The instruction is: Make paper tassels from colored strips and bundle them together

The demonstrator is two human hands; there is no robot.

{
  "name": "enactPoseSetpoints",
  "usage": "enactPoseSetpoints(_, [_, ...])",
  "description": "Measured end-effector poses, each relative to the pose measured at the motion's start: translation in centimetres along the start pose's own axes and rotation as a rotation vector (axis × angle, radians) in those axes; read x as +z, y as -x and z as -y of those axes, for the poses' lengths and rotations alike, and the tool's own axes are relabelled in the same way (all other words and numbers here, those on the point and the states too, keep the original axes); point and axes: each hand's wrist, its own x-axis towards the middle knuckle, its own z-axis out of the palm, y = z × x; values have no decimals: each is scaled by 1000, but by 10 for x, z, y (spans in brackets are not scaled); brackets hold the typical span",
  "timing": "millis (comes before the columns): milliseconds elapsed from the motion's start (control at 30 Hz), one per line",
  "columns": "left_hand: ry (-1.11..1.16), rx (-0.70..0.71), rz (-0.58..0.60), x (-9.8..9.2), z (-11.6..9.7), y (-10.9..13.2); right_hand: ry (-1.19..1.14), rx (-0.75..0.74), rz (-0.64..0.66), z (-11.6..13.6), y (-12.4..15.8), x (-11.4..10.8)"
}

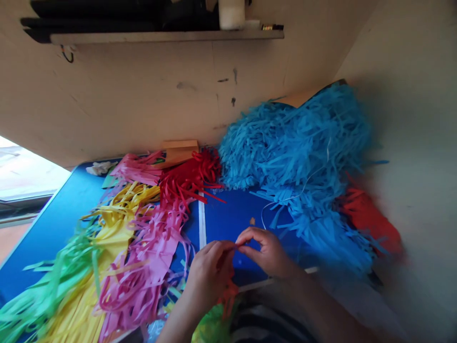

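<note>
My left hand (pixel 212 267) and my right hand (pixel 266 250) meet close to the table's front edge, fingertips pinched together. Between them is a small bit of orange-red fringed tissue paper (pixel 228 293), whose cut strips hang below my left hand. My left fingers curl over most of it, so its upper part is hidden. My right thumb and forefinger form a loop and pinch its end. Green and yellow fringed paper (pixel 214 324) lies below my left wrist, partly covered by it.
A large blue fringed paper piece (pixel 293 143) fills the table's back right, with a red sheet (pixel 374 221) beside it. Pink (pixel 157 259), yellow (pixel 119 233), green (pixel 60 281) and red fringed paper (pixel 189 176) cover the left. A shelf (pixel 167 37) juts from the wall above the blue table (pixel 228 214).
</note>
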Motion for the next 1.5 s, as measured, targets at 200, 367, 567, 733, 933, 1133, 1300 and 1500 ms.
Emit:
enactPoseSetpoints(200, [29, -13, 12, -3, 4, -6, -104, 96, -65, -7, 0, 6])
enactPoseSetpoints(367, [26, -7, 27, -6, 9, -6, -89, 72, -123, -12, 2, 10])
enactPoseSetpoints(567, [2, 36, -116, -18, 8, 2, -98, 62, -137, -12, 1, 10])
enactPoseSetpoints(733, [23, -45, -384, -58, 17, 13, 352, 5, 320, -17, 12, 10])
enactPoseSetpoints(933, [206, -208, -509, -49, 27, 12, 913, 41, 626, -34, 10, 39])
enactPoseSetpoints(1133, [376, -365, -396, -20, 14, 15, 712, -15, 163, -10, -28, 13])
enactPoseSetpoints(1300, [447, -295, -353, -11, 1, 8, -14, -122, -48, 29, -14, 16])
enactPoseSetpoints(1500, [419, -187, -333, -6, -3, 3, -47, -141, -136, 29, -5, 24])
